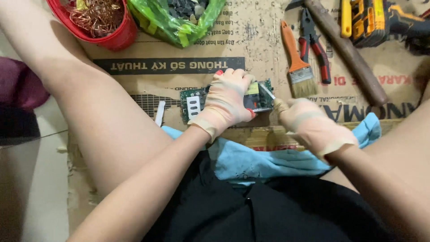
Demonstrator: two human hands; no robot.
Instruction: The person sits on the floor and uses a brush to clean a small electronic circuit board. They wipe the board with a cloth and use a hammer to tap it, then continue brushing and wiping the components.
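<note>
Green circuit board (264,96) is pinned flat on the cardboard sheet (251,36) by the gloved left hand (226,101), fingers curled over its top so it cannot slide. The gloved right hand (309,125) is closed narrowly at the board's right edge; what it pinches cannot be told. Paintbrush (298,62) and pliers (313,42) are laid within reach just beyond.

Thin translucent gloves on left hand (226,101), right hand (311,125); bare forearms; black garment
</note>
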